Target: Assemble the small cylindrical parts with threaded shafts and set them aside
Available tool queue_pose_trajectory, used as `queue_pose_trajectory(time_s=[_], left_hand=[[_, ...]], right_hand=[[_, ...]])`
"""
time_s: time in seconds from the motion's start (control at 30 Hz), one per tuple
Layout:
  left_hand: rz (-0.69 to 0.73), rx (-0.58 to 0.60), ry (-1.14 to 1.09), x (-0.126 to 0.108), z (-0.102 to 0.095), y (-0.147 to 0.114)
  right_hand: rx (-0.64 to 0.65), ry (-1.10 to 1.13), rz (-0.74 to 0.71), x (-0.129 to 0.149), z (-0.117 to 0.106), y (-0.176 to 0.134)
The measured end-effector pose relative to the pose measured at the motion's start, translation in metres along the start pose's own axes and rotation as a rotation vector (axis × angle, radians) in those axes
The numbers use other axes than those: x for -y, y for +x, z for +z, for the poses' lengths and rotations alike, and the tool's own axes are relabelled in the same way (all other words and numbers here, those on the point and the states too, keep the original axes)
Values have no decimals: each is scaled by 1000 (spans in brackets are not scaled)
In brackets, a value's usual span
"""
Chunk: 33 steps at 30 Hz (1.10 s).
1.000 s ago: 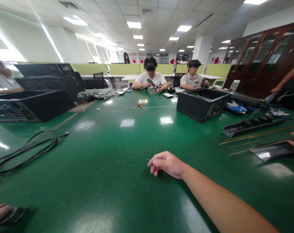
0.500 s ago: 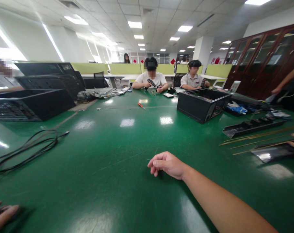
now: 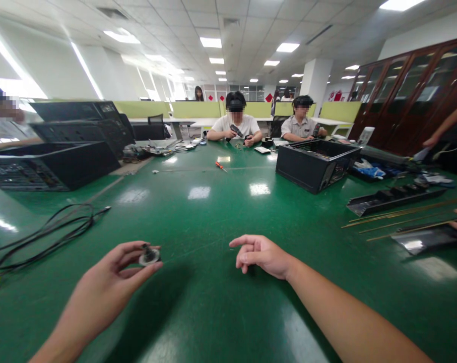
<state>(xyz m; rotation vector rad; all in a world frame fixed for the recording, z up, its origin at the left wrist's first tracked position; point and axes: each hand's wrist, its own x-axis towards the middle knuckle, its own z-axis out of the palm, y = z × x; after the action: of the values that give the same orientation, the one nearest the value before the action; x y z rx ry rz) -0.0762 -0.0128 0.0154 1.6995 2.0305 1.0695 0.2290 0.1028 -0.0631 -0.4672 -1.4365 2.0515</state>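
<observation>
Above the green tabletop (image 3: pixel 198 307), my left hand (image 3: pixel 115 277) grips a small round part (image 3: pixel 149 255) between thumb and fingers. The part has a pale disc-like rim and a dark stub standing up from it; I cannot make out its exact kind. Across from it, my right hand (image 3: pixel 260 258) rests near the table surface with nothing in it. Its index finger points to the left, and the other fingers are loosely curled.
Black cables (image 3: pixel 50 237) lie at left, before dark computer cases (image 3: pixel 80 166). An orange screwdriver (image 3: pixel 220 166) lies mid-table. Another open case (image 3: pixel 315 164) stands right, near thin rods (image 3: pixel 387 222) and a metal bracket (image 3: pixel 390 199). Two people sit opposite, one holding a power drill (image 3: pixel 236 130).
My left hand has come from the lower left corner toward the middle, bringing the small round part with it. My right index finger has straightened; that arm has barely moved.
</observation>
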Motion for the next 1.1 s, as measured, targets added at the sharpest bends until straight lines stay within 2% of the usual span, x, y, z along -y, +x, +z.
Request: queue_pose_trajectory(time_s=[0.07,0.17,0.23,0.3,0.37,0.47,0.6,0.7,0.87,1.1], left_hand=[[46,133,-194,-24,31,4],[212,302,-250,-60,76,-2],[313,391,-221,-74,96,-10],[392,445,-197,-77,107,-16],[440,454,-179,-69,109,-17],[466,396,-137,-51,107,-10],[399,299,-100,-33,107,-2],[345,268,-113,-30,109,-2],[387,253,-114,-32,110,-5],[406,273,-131,-35,111,-6]], right_hand=[[-59,0,-33,3,-3,0],[-255,-20,-91,6,-7,2],[-365,-25,-95,8,-8,4],[-404,-27,-77,8,-9,6],[-386,-33,-74,7,-9,8],[-304,-69,-115,4,-10,8],[-203,-241,-194,2,-6,2],[-182,-441,-217,3,2,-4],[-141,-791,-299,5,12,-11],[-157,-932,-325,3,13,-11]])
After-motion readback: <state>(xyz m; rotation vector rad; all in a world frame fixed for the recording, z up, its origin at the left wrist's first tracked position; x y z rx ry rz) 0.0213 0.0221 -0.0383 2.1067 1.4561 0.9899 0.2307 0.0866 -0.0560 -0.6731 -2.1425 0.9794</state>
